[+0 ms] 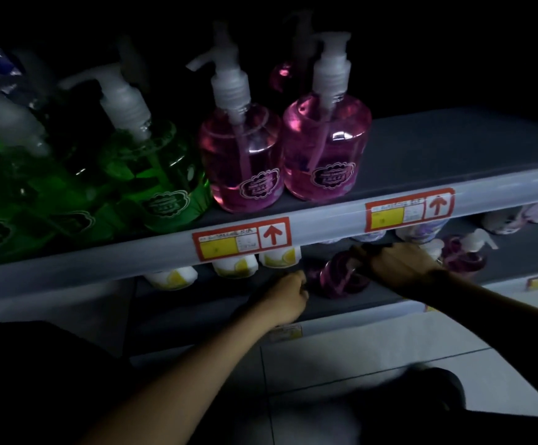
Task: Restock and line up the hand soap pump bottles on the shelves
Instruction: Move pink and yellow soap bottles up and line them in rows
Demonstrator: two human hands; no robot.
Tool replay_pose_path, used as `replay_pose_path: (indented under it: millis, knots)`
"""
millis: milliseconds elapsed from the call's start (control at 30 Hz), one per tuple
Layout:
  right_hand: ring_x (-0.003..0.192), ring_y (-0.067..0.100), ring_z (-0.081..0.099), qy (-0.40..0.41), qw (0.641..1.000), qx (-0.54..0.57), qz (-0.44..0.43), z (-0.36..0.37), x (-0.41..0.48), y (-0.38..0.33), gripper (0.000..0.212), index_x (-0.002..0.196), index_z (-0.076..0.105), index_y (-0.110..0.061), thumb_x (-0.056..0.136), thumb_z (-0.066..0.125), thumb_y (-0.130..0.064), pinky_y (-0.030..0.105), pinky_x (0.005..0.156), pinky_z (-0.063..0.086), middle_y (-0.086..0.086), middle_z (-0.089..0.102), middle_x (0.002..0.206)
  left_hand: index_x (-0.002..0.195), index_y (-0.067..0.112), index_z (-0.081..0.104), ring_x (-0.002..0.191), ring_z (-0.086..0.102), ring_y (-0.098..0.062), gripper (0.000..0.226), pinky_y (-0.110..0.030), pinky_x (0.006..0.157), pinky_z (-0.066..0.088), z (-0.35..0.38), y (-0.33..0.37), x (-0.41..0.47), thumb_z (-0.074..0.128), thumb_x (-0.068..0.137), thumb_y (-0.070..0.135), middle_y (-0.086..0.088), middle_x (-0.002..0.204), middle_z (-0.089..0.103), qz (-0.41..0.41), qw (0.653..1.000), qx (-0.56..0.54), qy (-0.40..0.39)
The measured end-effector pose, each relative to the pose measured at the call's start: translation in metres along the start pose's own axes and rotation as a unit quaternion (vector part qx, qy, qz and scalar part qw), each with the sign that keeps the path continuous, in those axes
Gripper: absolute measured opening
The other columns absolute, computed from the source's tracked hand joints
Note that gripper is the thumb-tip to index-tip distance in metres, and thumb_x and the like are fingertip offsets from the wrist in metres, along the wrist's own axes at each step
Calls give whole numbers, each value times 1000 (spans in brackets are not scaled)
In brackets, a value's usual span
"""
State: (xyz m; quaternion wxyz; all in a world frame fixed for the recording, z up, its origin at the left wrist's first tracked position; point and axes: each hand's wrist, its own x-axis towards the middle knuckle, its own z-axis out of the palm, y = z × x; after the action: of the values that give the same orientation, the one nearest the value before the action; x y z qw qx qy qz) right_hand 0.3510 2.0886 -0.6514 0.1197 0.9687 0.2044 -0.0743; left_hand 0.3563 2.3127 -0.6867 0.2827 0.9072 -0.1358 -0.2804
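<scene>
- Gripping the purple bottle (338,279) from above, your right hand (399,263) could topple it onto the neighbouring bottle (466,260) right of the grip.
- Your left hand (288,295) curls beside it; its hold is unclear.

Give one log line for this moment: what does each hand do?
place: lower shelf | right hand: grips purple bottle from above | left hand: curled beside it, contact unclear | upper shelf: pink bottles upright

Both your arms reach forward, hands low and close together.
Your left hand (285,297) is curled, knuckles up, forearm stretched straight ahead; whether its fingers hold anything is hidden. Your right hand (399,263) lies palm down, arm angling in from the right, fingers curled over the purple bottle (341,279).
</scene>
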Motion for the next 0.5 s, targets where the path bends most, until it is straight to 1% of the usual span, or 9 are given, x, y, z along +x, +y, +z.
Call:
replay_pose_path:
  millis: [67, 133, 200, 267, 333, 367, 400, 433, 500]
  knots:
    - [100, 31, 66, 18, 999, 36, -11, -2, -13, -15, 39, 127, 44, -24, 98, 35, -49, 38, 75, 52, 3, 63, 123, 107, 14, 56, 104, 58, -24, 23, -37, 88, 49, -3, -6, -9, 62, 86, 14, -5, 113, 60, 25, 999, 0, -25]
    - [88, 34, 67, 72, 994, 79, -37, -14, -28, -28, 38, 117, 49, -19, 97, 39, -50, 39, 67, 52, 8, 67, 108, 106, 10, 54, 108, 60, -28, 35, -36, 87, 50, -8, -7, -20, 72, 76, 6, -6, 112, 62, 56, 993, -22, -101]
    - [75, 37, 66, 93, 980, 167, -53, -33, -45, -34, 31, 98, 52, -15, 95, 49, -45, 42, 60, 51, 12, 67, 86, 127, 15, 48, 117, 56, -19, 65, -37, 95, 50, -13, -4, -33, 79, 72, 2, -2, 128, 58, 50, 975, -106, -188]
    - [60, 31, 61, 138, 958, 247, -52, -52, -62, -37, 26, 79, 51, -14, 92, 58, -35, 38, 53, 47, 9, 61, 67, 138, 19, 40, 124, 52, -15, 78, -42, 103, 46, -17, 3, -47, 78, 73, -3, -1, 137, 54, 53, 946, -205, -245]
    - [50, 12, 52, 184, 931, 314, -29, -70, -75, -38, 31, 67, 49, -13, 91, 62, -27, 29, 50, 40, 0, 52, 55, 140, 17, 40, 128, 51, -21, 80, -51, 105, 42, -20, 15, -60, 75, 73, -9, -5, 139, 54, 83, 918, -264, -283]
    - [48, 5, 48, 205, 921, 332, -14, -81, -80, -39, 33, 63, 47, -16, 90, 64, -26, 20, 50, 37, -6, 47, 52, 140, 16, 41, 127, 52, -23, 79, -51, 104, 43, -20, 21, -66, 74, 73, -11, -7, 137, 55, 100, 903, -294, -296]
    - [49, 3, 48, 216, 913, 346, 6, -91, -84, -38, 34, 61, 46, -18, 89, 65, -26, 11, 50, 32, -8, 43, 51, 139, 16, 42, 125, 54, -24, 77, -49, 102, 45, -19, 30, -72, 73, 73, -11, -9, 135, 57, 116, 888, -324, -305]
    - [51, 2, 49, 215, 906, 363, 28, -100, -83, -37, 34, 61, 48, -18, 88, 66, -29, 10, 49, 33, -8, 44, 51, 136, 16, 46, 122, 56, -24, 75, -46, 98, 48, -20, 37, -78, 75, 71, -8, -8, 131, 60, 124, 875, -356, -304]
    - [56, 5, 55, 192, 892, 403, 67, -119, -85, -31, 31, 67, 61, -15, 86, 63, -39, 15, 51, 40, -2, 56, 55, 125, 19, 57, 117, 60, -23, 67, -37, 92, 52, -20, 51, -89, 82, 65, 5, -7, 122, 66, 132, 848, -424, -289]
